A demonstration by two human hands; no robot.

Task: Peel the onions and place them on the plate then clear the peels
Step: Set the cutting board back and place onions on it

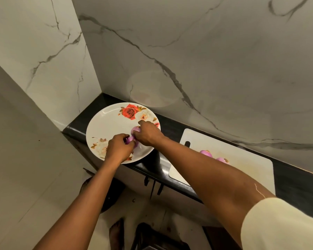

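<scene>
Round glossy plate (105,123), rose print, on a black stone counter (172,127). Over it, left hand (118,147) and right hand (149,134) both curl fingers round a smooth purple onion (135,130). Two more onions (206,153) lie on the flat white cutting board (242,159)

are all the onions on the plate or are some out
Some out: two onions lie on the board, right of the plate.

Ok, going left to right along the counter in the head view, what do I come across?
Left hand → held onion → right hand, all over the plate → first onion → second onion, both on the cutting board.
</scene>
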